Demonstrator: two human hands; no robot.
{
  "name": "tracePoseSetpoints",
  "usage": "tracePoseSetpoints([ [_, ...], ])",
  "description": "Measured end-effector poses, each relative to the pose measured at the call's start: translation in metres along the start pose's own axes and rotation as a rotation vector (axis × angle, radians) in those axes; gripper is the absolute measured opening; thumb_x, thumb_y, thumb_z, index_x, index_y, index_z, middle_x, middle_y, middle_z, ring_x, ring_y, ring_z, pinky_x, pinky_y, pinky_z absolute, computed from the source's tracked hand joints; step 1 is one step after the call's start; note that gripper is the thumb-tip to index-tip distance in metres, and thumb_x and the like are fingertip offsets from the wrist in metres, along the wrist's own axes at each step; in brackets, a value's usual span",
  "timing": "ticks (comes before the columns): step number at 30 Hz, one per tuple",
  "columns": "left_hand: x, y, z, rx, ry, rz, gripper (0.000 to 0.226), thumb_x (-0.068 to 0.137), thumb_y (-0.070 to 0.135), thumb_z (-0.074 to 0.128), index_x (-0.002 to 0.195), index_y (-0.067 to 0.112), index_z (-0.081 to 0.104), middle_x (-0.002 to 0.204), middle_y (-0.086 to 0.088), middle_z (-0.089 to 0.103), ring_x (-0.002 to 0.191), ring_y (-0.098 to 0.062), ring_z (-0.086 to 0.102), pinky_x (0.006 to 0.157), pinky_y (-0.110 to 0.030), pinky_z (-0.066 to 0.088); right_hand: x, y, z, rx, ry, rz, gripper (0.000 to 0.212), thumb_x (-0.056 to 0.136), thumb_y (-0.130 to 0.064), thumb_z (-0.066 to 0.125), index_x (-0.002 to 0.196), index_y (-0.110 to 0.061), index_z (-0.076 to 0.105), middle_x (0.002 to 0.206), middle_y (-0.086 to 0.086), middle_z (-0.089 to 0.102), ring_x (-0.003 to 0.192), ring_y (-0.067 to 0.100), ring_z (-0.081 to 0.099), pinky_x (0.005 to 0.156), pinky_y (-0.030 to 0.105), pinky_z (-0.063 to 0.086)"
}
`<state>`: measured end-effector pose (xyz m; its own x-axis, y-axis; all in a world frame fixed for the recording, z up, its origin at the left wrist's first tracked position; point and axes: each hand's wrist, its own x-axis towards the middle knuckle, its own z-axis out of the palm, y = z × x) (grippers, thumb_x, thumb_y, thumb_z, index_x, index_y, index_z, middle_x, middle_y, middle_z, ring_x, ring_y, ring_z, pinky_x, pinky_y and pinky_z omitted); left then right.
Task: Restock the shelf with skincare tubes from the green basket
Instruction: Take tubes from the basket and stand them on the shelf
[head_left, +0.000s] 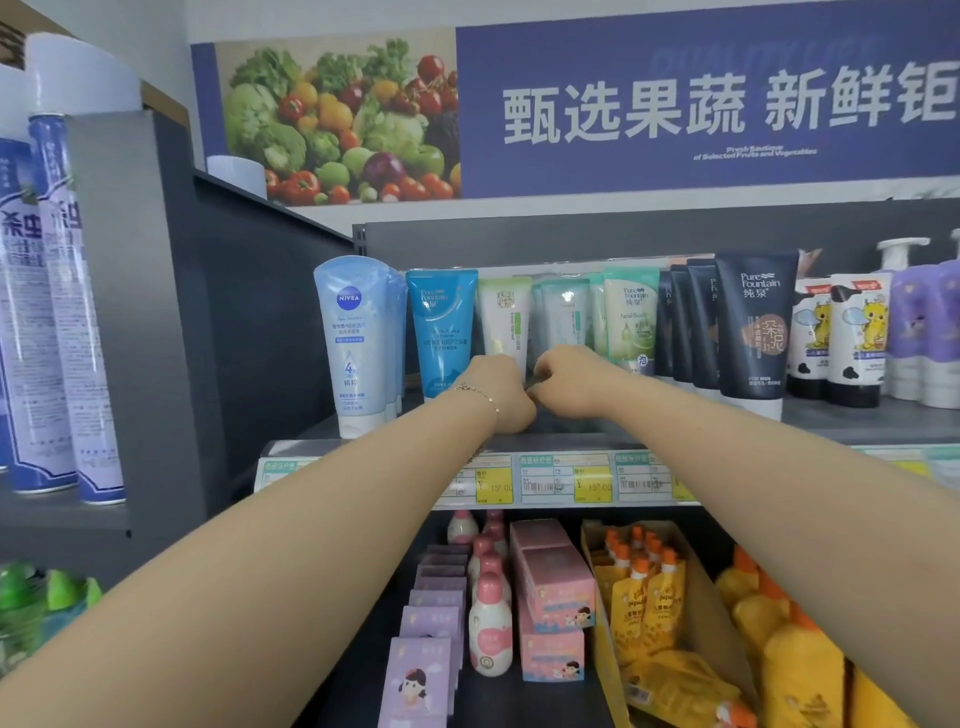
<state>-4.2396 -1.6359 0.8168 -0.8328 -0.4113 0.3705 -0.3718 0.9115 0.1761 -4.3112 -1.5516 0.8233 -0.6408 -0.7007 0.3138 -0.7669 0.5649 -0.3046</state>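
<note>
While both arms stretch to top shelf (857, 423), left hand (496, 392) and right hand (569, 379) meet, nearly touching, at foot of white tube (505, 317) and pale teal tube (563, 312). Fingers curl away from view; grip on anything, cannot tell. Probably seating tube upright between neighbours, label outward. Green basket out of sight.

Bright, flat light fills the view with soft shadow only under the top shelf (857, 423), faint glare on the clear price strip (545, 480), slight overall softness, and wide-angle bending that tilts the spray cans (52, 322) at left.
</note>
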Motion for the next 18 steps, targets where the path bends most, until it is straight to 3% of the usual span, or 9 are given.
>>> tracePoseSetpoints([
  [2,-0.004,0.002,-0.002,0.053,0.031,0.022,0.01,0.09,0.017,0.054,0.086,0.01,0.048,0.092,-0.008,0.05,0.072,-0.018,0.049,0.064,-0.027,0.044,-0.005,0.01,-0.005,-0.053,0.056,0.001,0.021,0.088,-0.016,0.054,0.097,-0.001,0.066,0.097,0.015,0.066,0.09,0.031,0.063,0.076,0.04,0.055],
  [4,-0.007,0.007,-0.004,0.117,0.061,0.063,0.011,0.089,0.015,0.053,0.081,0.01,0.046,0.086,-0.006,0.048,0.071,-0.02,0.051,0.066,-0.029,0.049,-0.014,0.018,-0.013,-0.154,0.093,-0.004,0.023,0.088,-0.02,0.054,0.099,-0.006,0.067,0.1,0.011,0.066,0.089,0.028,0.063,0.08,0.042,0.055],
  [9,-0.002,0.029,-0.005,0.118,0.059,0.178,0.008,0.089,0.019,0.053,0.086,0.012,0.054,0.088,-0.005,0.055,0.077,-0.021,0.056,0.068,-0.031,0.05,-0.034,0.034,-0.032,-0.325,0.141,0.031,0.011,0.088,-0.022,0.049,0.084,-0.014,0.056,0.083,0.003,0.057,0.071,0.02,0.055,0.063,0.031,0.047],
  [12,0.007,0.046,0.0,0.076,0.015,0.233,0.023,0.091,0.021,0.053,0.109,0.008,0.06,0.094,-0.004,0.053,0.083,-0.021,0.053,0.074,-0.029,0.047,-0.039,0.045,-0.037,-0.182,0.164,0.078,0.012,0.086,-0.014,0.051,0.078,-0.01,0.058,0.078,0.006,0.056,0.063,0.017,0.05,0.053,0.026,0.041],
  [14,0.013,0.056,0.004,0.057,-0.027,0.251,0.026,0.091,0.02,0.052,0.114,0.008,0.058,0.096,-0.004,0.05,0.085,-0.02,0.049,0.078,-0.03,0.046,-0.039,0.05,-0.039,-0.074,0.153,0.114,0.01,0.087,-0.012,0.052,0.087,-0.005,0.06,0.085,0.008,0.056,0.063,0.015,0.048,0.05,0.023,0.037],
  [18,0.022,0.075,0.009,0.071,-0.051,0.284,0.011,0.094,0.018,0.047,0.09,0.01,0.053,0.087,-0.007,0.052,0.083,-0.023,0.048,0.074,-0.03,0.042,-0.034,0.055,-0.044,0.052,0.106,0.168,0.014,0.091,-0.009,0.048,0.103,-0.006,0.055,0.095,0.01,0.052,0.076,0.02,0.049,0.053,0.024,0.034],
])
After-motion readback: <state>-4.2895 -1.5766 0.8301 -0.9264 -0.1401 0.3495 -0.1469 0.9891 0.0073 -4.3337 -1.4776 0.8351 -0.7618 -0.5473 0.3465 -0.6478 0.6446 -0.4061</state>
